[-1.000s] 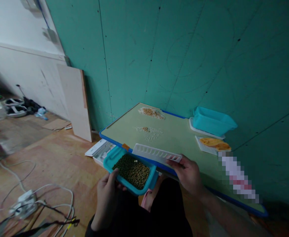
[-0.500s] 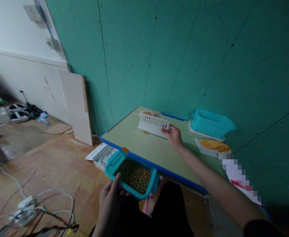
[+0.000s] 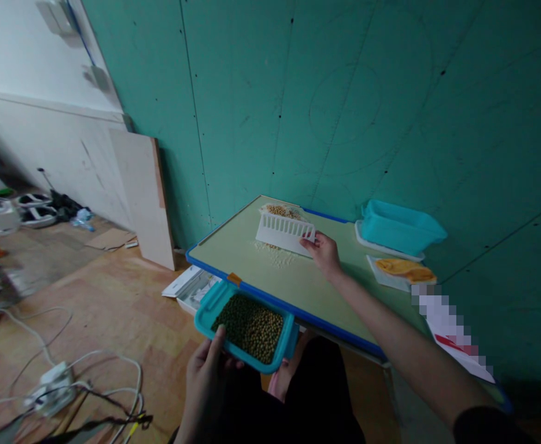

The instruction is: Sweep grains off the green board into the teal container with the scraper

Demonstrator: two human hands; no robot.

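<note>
My left hand (image 3: 210, 364) is closed on the near rim of a teal plastic container (image 3: 204, 313), held just below the table's front edge. Inside it, dark green beans (image 3: 236, 314) lie to the left and tan beans (image 3: 265, 333) to the right. With fingers and thumb pinched on its right end, my right hand (image 3: 322, 251) holds a white slotted plastic divider (image 3: 277, 235) on edge over the table. Small pale grains (image 3: 280, 258) are scattered in front of the divider. Behind it sits a pile of tan beans (image 3: 283, 211), partly hidden.
The blue-edged table (image 3: 335, 302) stands against a green wall. A teal bin (image 3: 400, 228), a folded orange cloth (image 3: 404, 269) and a pixelated white packet (image 3: 455, 345) are at its right. An open white drawer (image 3: 191, 296) juts out below. Cables and a power strip (image 3: 53, 388) lie on the floor.
The divider in my right hand has shifted very slightly left and toward the wall. My left hand and the container stay nearly in place; the camera view has tilted a little.
</note>
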